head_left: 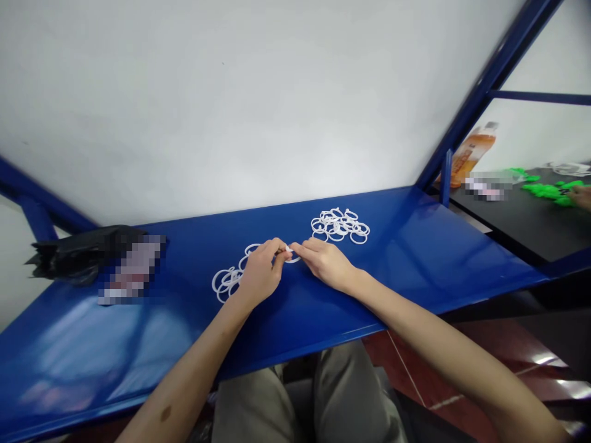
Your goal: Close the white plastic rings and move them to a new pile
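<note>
My left hand [262,272] and my right hand [325,261] meet at the middle of the blue table [415,258]. Both pinch one small white ring [290,254] between their fingertips, just above the tabletop. A heap of several white rings [340,225] lies just beyond my right hand. Another loose group of white rings [228,280] lies under and to the left of my left hand, partly hidden by it.
A crumpled black bag [78,255] lies at the table's left end against the white wall. To the right, past a blue frame post [484,86], a black table [517,215] holds an orange bottle [471,154], green parts [549,187] and another person's hand [582,195].
</note>
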The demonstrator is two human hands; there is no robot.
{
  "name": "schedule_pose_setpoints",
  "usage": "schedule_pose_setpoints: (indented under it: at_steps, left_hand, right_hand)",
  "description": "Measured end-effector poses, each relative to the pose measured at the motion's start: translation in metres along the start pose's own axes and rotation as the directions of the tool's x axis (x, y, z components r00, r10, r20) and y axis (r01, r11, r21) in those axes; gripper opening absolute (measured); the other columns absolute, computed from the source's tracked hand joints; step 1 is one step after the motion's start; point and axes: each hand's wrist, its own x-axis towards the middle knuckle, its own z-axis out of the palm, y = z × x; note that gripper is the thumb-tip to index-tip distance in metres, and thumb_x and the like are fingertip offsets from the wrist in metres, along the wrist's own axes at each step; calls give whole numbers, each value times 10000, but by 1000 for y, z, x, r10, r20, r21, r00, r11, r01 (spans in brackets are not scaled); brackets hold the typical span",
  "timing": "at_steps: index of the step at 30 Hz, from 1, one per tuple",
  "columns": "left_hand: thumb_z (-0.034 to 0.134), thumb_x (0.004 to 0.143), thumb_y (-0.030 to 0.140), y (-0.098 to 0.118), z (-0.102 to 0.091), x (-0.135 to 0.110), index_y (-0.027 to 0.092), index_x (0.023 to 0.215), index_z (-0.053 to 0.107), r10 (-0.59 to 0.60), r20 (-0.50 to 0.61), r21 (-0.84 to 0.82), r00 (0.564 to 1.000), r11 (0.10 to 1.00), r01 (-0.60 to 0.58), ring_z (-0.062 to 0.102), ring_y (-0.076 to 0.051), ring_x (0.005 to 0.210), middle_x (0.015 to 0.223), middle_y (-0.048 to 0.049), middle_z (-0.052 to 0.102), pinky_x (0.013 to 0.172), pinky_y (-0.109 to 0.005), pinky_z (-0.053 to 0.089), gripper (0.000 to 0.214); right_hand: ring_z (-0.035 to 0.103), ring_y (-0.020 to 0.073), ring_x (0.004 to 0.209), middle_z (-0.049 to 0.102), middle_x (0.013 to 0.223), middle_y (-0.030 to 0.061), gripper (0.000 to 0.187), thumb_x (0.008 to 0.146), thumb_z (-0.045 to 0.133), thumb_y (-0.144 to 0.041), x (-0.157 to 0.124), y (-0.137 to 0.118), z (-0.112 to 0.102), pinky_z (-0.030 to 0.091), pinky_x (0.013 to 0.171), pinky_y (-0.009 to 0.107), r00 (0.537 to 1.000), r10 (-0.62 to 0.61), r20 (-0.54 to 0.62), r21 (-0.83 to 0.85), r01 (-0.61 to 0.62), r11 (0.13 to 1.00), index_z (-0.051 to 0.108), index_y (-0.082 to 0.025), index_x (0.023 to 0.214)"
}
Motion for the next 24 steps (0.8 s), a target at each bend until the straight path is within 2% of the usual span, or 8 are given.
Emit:
schedule_pose_setpoints:
  at_steps: [4,6,8,11,13,17,20,24]
  left_hand:
    - [460,970,301,-4,1,1,224,841,563,74,46,190,996,978,-82,590,-200,801,831,-35,656,769,-319,439,182]
    - [458,985,337,-4,1,2,229,905,601,98,108,254,989,959,-123,597,-215,848,869,-43,681,785,-332,435,196]
    - [451,994,361,-4,-3,5,234,969,630,102,133,321,986,937,-140,604,-231,906,929,-49,715,811,-352,431,221]
    - [423,996,336,-8,-17,8,226,1008,652,27,84,458,996,887,-63,604,-257,966,1014,-57,735,834,-390,428,254]
    - [398,970,243,-15,-28,9,219,1081,651,-30,70,541,997,841,-13,594,-273,1034,1097,-63,722,846,-408,430,278]
    - [404,895,183,-30,-42,9,206,1225,616,-156,120,645,980,763,43,570,-302,1116,1221,-100,664,881,-444,445,394]
    - [412,887,227,-35,-41,7,206,1238,616,-264,194,671,945,739,68,578,-315,1115,1230,-116,641,876,-455,461,406]
    - [385,917,277,-37,-38,7,195,1184,631,-297,239,648,925,758,76,588,-311,1103,1225,-124,627,872,-448,470,372]
  right_hand:
    - [547,205,822,624,899,77,343,993,404,-82,4,-4,-3,448,675,298,998,33,58,-81,-29,996,593,-177,1264]
    - [561,207,883,624,1000,86,328,993,422,-96,7,-1,-6,456,696,298,993,110,51,-57,-107,993,609,-202,1241]
    - [569,204,908,617,1058,79,296,998,437,-127,7,8,-12,464,723,299,971,239,20,-23,-238,971,628,-225,1202]
    - [570,209,894,643,1019,73,239,976,503,-143,1,32,-27,465,799,325,902,428,-52,-70,-431,900,661,-214,1140]
    - [566,235,913,663,982,98,198,932,562,-104,-6,49,-39,450,843,357,882,466,-76,-96,-471,877,686,-167,1072]
    - [595,185,794,678,884,62,99,862,655,-74,-17,69,-54,441,748,284,801,591,-89,-53,-597,801,708,-157,867]
    - [602,159,755,662,901,55,91,848,685,-86,-20,71,-55,431,714,263,782,622,-46,-71,-624,778,730,-165,844]
    - [611,184,819,644,952,71,78,853,707,-122,-21,69,-53,438,748,283,764,645,-2,-175,-635,752,751,-180,881]
